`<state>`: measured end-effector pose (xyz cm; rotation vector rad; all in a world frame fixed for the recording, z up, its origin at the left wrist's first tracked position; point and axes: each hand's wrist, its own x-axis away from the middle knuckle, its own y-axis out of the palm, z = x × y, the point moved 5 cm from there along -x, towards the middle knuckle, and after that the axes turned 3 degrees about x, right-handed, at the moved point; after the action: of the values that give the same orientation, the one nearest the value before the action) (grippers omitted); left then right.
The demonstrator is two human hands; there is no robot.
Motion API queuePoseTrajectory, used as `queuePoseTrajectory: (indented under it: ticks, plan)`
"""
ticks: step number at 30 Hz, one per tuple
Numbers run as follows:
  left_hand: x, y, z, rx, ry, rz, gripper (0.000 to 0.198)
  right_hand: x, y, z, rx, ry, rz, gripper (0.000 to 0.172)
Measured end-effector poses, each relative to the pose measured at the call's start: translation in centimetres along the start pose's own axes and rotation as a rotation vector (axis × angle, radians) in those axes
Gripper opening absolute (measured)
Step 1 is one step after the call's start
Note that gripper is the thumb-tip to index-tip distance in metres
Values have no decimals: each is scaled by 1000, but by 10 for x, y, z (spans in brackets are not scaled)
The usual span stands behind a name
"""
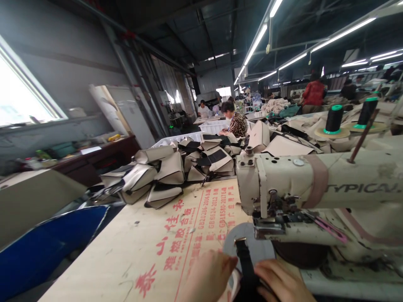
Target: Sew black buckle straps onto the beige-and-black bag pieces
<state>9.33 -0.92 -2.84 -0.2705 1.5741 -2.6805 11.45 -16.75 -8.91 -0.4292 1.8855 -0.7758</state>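
My left hand [209, 273] is at the bottom middle, fingers curled and pressed together at the left edge of a black strap [244, 259]. On the other side, my right hand [281, 280] has its fingers bent over the strap's lower part. A small metal piece shows at the strap's upper end. Behind the strap is a round grey plate [266, 248], just left of the sewing machine [277, 180]. The strap's lower end widens into black material that runs out of the frame, with a pale edge on its left.
A plywood table [126, 251] with red print spreads left of the machine. Beige and black sewn pieces [170, 167] are heaped along its back. A blue container [53, 247] stands at left. Black thread cones [333, 120] sit behind the machine. Other people work farther back.
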Motion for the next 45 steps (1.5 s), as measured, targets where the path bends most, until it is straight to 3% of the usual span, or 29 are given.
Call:
queuePoseTrajectory:
  ticks: [4,7,9,12,15,19,21,24,28,31,35,40,45]
  plan:
    - [22,1,29,388,346,1,30,-5,7,-1,-28,75,-195,27]
    - [39,8,40,461,513,-88,22,-8,3,-4,-132,139,-247,27]
    - [43,12,30,488,410,11,17,-6,0,-6,-173,166,-222,29]
    - [42,22,9,433,94,199,26,-1,2,-4,-201,202,-184,28]
    - [30,26,7,280,-24,211,30,-3,5,7,-228,248,-133,24]
    - [9,10,16,129,105,295,24,-17,5,26,-242,289,-68,21]
    - [4,8,16,164,156,260,28,-19,4,32,-248,284,-74,20]
    - [4,13,9,266,153,190,28,-14,4,32,-240,252,-91,20]
    - [6,21,4,315,104,274,22,-5,7,29,-240,244,-74,22]
    - [3,25,10,315,76,295,17,-7,6,29,-330,295,-103,22]
    - [-2,28,23,268,121,217,4,-19,-5,27,-468,304,-179,20]
    - [5,32,20,284,204,128,17,-28,-15,21,-463,231,-294,19]
    - [11,26,14,181,343,58,40,-21,-5,14,-226,111,-297,8]
